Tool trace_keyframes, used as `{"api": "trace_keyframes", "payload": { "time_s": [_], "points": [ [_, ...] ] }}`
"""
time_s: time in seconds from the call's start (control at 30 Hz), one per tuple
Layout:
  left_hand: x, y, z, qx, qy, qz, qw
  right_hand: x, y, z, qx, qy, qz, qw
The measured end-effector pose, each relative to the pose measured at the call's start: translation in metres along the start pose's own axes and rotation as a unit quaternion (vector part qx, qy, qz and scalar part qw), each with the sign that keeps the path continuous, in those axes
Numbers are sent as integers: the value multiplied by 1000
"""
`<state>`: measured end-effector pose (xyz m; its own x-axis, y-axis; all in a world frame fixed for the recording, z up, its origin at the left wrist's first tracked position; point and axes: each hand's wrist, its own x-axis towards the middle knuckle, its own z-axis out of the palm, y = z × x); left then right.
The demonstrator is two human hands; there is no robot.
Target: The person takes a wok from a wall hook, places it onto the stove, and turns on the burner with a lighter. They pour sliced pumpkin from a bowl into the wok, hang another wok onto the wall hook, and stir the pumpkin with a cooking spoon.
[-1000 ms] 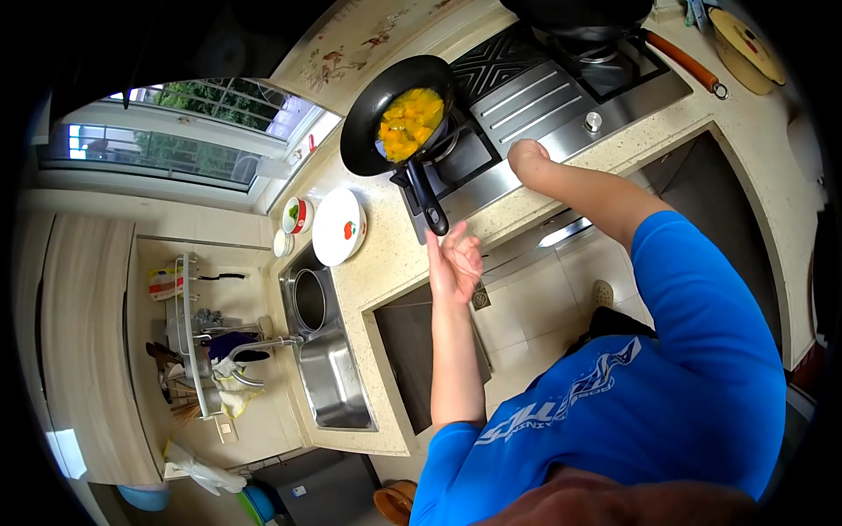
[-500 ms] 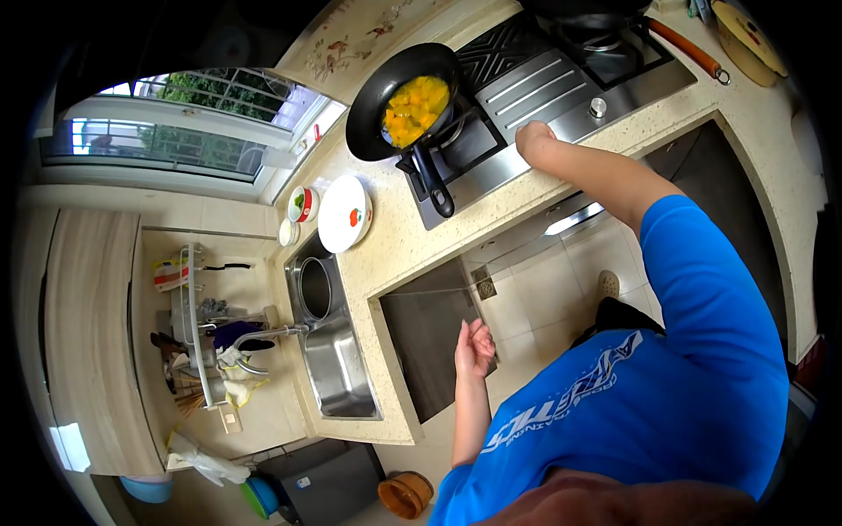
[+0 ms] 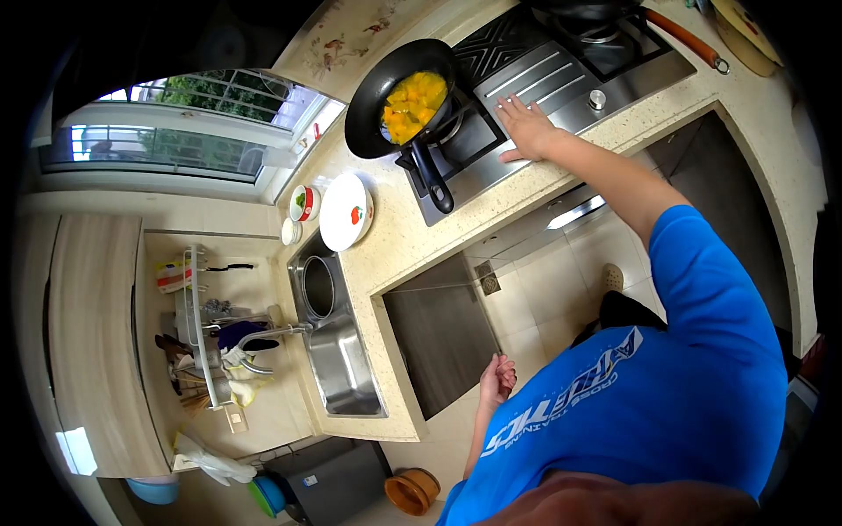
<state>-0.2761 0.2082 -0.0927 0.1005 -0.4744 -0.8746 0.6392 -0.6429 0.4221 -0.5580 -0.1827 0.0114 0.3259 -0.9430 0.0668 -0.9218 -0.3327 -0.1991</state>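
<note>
My right hand (image 3: 529, 131) is over the steel front of the gas stove (image 3: 554, 88), fingers spread, with nothing in it. The stove knob under or behind this hand cannot be seen. To its left, a black frying pan (image 3: 368, 92) sits on the burner, holding yellow-orange chunks of food (image 3: 410, 103). The pan's black handle (image 3: 431, 180) points toward the counter's front edge. My left hand (image 3: 497, 379) hangs low beside my blue shirt, away from the counter. Its fingers are loosely curled in, and I see nothing in them.
A white plate (image 3: 344, 219), a small red-and-white bowl (image 3: 303, 203) and a small white dish (image 3: 290, 231) stand by the sink (image 3: 342, 368). At the right burner is a second pan with a wooden handle (image 3: 684, 39). A stove knob (image 3: 597, 99) shows.
My right hand has gone from closed at the stove's front to spread fingers slightly farther over it. My left hand has dropped lower and nearer my body.
</note>
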Motion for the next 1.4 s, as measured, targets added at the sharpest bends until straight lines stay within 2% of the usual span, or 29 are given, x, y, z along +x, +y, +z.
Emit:
{"api": "trace_keyframes", "payload": {
  "time_s": [0.07, 0.13, 0.2, 0.27, 0.5, 0.57, 1.0, 1.13, 1.3, 1.33, 1.4],
  "points": [
    [-6, 4, 11, 22, 1, 12, 1000, 4, -2, 10, 3, 15, -9, 1000],
    [-8, 7, 14, 77, 5, 44, 996, 6, -5, 18, -19, -42, 11, 999],
    [-9, 5, 11, 82, 12, 46, 996, 3, -7, 23, -1, -40, 22, 999],
    [-5, 8, 13, 73, 28, 41, 996, 1, -3, 27, -1, 34, 2, 999],
    [-1, 6, 8, 93, 17, 87, 992, 4, -5, 31, -2, 49, -1, 999],
    [-6, 3, 4, 115, 57, 83, 988, 2, -4, 28, -2, 43, -7, 999],
    [-4, -57, -51, 114, 99, 78, 985, 0, -11, 21, -19, 12, 13, 1000],
    [-10, -70, -56, 99, 127, 62, 985, 0, -9, 21, -6, 10, 7, 1000],
    [-16, -83, -38, 113, 195, 104, 969, 0, -4, 23, -10, 24, -19, 999],
    [-5, -93, -45, 111, 194, 109, 969, -1, -1, 22, -20, 46, -35, 998],
    [31, -123, -67, 38, 191, 104, 975, 1, 1, 22, -1, 21, -31, 999]
  ]
}}
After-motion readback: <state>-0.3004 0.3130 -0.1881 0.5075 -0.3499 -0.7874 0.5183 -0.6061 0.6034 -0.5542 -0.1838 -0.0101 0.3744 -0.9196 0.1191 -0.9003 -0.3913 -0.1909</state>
